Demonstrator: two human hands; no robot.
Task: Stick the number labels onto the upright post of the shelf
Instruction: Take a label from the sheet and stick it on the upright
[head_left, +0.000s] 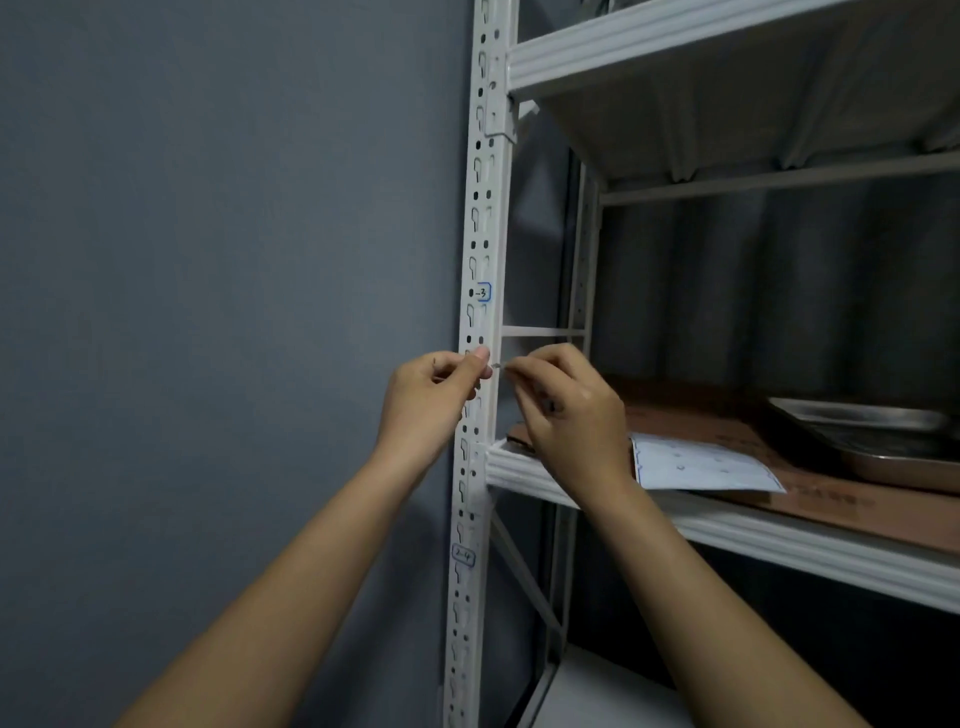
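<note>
The white perforated upright post (480, 208) of the shelf runs top to bottom in the middle of the view. A blue-edged number label (483, 292) sticks on it above my hands, and another label (463, 557) sticks lower down. My left hand (431, 400) and my right hand (566, 410) meet in front of the post, both pinching a small label (497, 366) between their fingertips. The label is seen edge-on, so its writing is hidden.
A white label sheet (701, 465) lies on brown cardboard (831, 493) on the shelf board (571, 486) to the right. A metal tray (883, 431) stands further right. A grey wall (208, 260) fills the left side. Another shelf board (649, 41) is overhead.
</note>
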